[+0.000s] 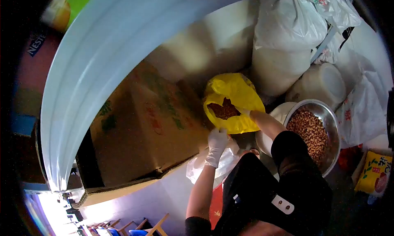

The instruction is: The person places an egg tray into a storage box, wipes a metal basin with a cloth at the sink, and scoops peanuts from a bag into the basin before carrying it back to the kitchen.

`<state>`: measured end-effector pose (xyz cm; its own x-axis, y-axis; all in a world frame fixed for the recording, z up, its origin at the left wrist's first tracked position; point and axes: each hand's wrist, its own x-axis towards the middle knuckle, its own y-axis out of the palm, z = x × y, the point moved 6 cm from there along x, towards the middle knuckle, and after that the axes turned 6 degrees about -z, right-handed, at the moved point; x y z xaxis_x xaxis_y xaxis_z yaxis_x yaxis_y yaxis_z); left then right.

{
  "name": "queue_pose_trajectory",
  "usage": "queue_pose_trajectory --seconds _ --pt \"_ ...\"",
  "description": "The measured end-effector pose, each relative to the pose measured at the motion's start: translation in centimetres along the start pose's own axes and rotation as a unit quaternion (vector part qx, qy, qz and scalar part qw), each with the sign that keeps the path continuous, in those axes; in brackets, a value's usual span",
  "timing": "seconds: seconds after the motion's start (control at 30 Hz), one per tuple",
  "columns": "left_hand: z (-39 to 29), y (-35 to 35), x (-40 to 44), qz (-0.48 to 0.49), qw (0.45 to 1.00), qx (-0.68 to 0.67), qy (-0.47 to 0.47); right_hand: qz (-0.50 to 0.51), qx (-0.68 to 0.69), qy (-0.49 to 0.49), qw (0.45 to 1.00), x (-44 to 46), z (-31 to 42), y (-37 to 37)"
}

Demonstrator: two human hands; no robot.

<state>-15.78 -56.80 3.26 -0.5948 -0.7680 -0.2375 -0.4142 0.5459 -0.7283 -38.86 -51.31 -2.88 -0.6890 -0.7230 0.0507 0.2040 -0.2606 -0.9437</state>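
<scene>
The yellow bag [253,92] lay open, just off the centre of my view toward three o'clock.
My gloved left hand [217,144] met its edge at seven o'clock, fingers bent; my gloved right hand [246,112] lay at its four-o'clock rim, partly hidden. I could not tell whether either was clamped. Reddish-brown pieces [225,111] showed inside; a metal bowl [331,120] of brown kernels [308,131] stood at four o'clock.

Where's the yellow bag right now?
In the head view, the yellow bag sits right of centre, between the cardboard box and the metal bowl.
</scene>
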Motion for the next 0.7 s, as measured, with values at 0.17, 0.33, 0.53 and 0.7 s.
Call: queue_pose_trajectory --seconds 0.17,0.33,0.53,0.7 --pt "-0.8 -0.5 -0.2 -0.005 0.999 0.001 0.035 0.007 0.002 0.002 1.000 -1.1 -0.1 -0.3" --pt "-0.8 -0.1 -0.1 -0.009 0.996 0.056 0.064 0.011 0.004 0.008 1.000 -1.7 -0.5 -0.2" --pt "0.2 0.5 -0.2 0.039 0.992 0.123 -0.005 0.012 0.009 0.015 1.000 -2.6 -1.3 0.1" --pt "-0.8 -0.3 -1.8 0.065 0.980 0.185 -0.044 0.015 0.014 0.019 1.000 -3.7 -2.0 0.8"
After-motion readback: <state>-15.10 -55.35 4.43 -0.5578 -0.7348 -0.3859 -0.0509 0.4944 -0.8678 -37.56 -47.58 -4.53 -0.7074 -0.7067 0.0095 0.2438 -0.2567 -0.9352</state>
